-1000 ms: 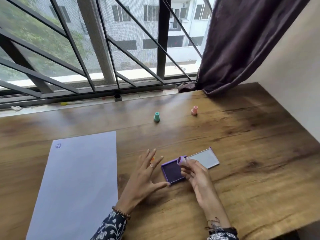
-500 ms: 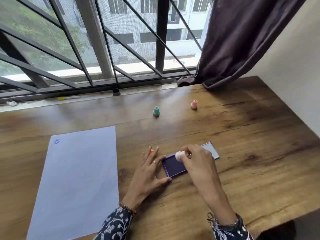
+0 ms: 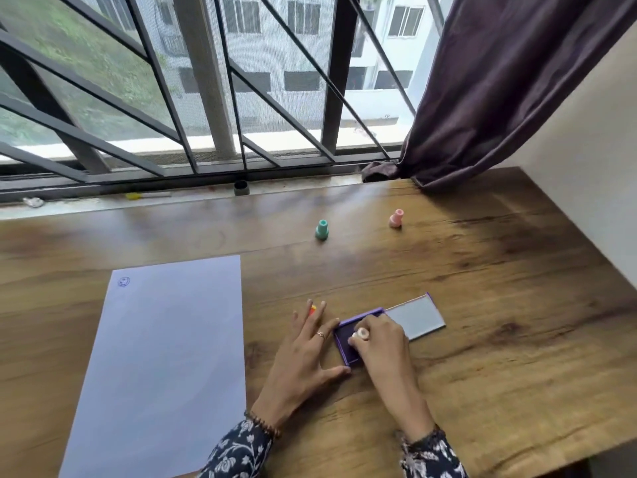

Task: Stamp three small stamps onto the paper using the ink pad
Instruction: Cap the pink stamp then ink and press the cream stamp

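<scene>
My right hand (image 3: 382, 343) pinches a small pale stamp (image 3: 361, 334) and presses it down onto the purple ink pad (image 3: 346, 339), whose grey lid (image 3: 415, 317) lies open to the right. My left hand (image 3: 303, 353) lies flat on the table beside the pad, fingers spread, thumb at the pad's near corner. A small orange stamp (image 3: 313, 308) peeks out behind its fingers. A white sheet of paper (image 3: 162, 357) lies to the left, with one blue round print (image 3: 123, 281) near its far left corner. A green stamp (image 3: 322, 230) and a pink stamp (image 3: 396, 218) stand further back.
The wooden table (image 3: 482, 305) ends at a window sill with metal bars. A small dark cap (image 3: 241, 188) sits on the sill. A dark curtain (image 3: 482, 98) hangs at the back right, and a white wall (image 3: 586, 167) borders the table's right side.
My right hand turned the stamp face down and lowered it from above the pad onto the ink. My left hand stayed flat beside the pad.
</scene>
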The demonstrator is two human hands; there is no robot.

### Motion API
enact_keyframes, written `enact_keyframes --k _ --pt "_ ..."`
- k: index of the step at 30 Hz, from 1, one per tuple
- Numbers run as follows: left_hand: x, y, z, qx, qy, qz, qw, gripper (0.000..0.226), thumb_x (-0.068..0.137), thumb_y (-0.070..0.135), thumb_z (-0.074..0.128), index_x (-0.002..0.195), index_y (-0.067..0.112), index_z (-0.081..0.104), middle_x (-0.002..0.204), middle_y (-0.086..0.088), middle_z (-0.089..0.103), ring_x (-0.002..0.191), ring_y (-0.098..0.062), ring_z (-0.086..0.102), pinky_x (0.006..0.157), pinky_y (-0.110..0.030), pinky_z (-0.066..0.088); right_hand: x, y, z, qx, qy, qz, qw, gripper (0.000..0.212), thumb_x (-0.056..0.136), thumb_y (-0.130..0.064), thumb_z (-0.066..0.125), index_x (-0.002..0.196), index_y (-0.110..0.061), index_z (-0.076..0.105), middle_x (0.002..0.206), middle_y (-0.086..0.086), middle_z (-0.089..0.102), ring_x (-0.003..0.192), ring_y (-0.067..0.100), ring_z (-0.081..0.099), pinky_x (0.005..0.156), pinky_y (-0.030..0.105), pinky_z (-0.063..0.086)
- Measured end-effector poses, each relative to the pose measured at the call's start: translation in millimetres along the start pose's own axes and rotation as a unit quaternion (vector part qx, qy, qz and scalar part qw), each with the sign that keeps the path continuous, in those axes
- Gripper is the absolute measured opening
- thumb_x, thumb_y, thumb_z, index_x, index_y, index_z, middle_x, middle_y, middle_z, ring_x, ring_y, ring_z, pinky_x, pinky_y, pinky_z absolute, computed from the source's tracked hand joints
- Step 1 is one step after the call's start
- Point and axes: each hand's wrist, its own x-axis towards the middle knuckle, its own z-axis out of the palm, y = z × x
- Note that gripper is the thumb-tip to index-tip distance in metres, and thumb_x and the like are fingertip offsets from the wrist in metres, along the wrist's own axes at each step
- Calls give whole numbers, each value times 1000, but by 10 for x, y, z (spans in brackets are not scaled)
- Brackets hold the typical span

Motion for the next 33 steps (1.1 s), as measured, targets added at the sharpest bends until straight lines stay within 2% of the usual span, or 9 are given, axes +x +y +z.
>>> enact_keyframes --k 3,6,8,10,15,19,21,25,33 --pt "-115 -67 -162 -34 15 0 999 79 75 57 60 140 27 25 149 13 0 139 -7 -20 117 -27 -5 -26 73 -109 254 -15 77 964 10 74 -14 72 82 -8 72 81 12 71 71 18 68 74 33 54" --pt "-340 -288 -452 -51 55 -16 997 64 80 45 61 136 29 33 148 15 11 141 -7 -10 116 -26 0 -124 -83 -78 536 -63 135 831 6 79 -6 68 83 -5 71 76 7 71 64 7 66 61 14 55" --pt "-530 -509 -688 -46 99 -43 993 50 84 35 61 131 26 43 145 14 21 141 -8 -3 116 -28 0 -178 -328 8 597 -87 140 785 8 82 -2 62 85 -5 69 78 7 69 64 6 65 58 10 53" --pt "-740 -785 -950 -39 151 -85 984 40 86 28 60 125 23 51 140 13 31 140 -8 5 116 -31 5 -231 -664 140 615 -117 121 770 9 83 0 60 90 0 66 82 8 68 66 6 66 59 10 54" --pt "-1200 -1518 -1584 -36 225 -205 952 37 82 17 66 118 17 57 139 -3 46 138 -20 25 113 -41 22 -256 -1674 617 520 -152 28 840 15 79 -7 69 93 -2 69 85 11 67 74 14 63 66 15 56" --pt "-1325 -2065 -1889 -3 170 -231 958 60 76 32 72 129 19 48 147 -10 35 141 -27 18 115 -47 10 -149 -2450 1056 356 -75 -70 929 11 78 -19 65 84 -11 71 86 8 71 81 21 64 76 33 53" --pt "-1307 -2232 -1940 12 132 -226 965 72 71 46 71 133 25 41 152 -8 26 143 -27 11 116 -44 3 -72 -2704 1222 260 -8 -127 957 12 79 -21 59 79 -11 66 86 8 67 83 24 60 73 32 47" --pt "-1270 -2368 -1891 37 77 -197 977 71 71 62 61 133 46 31 156 -2 12 144 -21 0 114 -37 -8 84 -2885 1468 177 33 -174 968 10 83 -18 53 86 -9 58 95 12 59 80 29 56 66 26 35" --pt "-1291 -2475 -1821 72 72 -182 978 71 72 69 50 134 49 24 157 3 5 144 -14 -5 114 -37 -14 66 -2937 1712 33 100 -191 976 21 90 -20 47 103 -6 57 108 11 58 87 31 61 65 32 45"
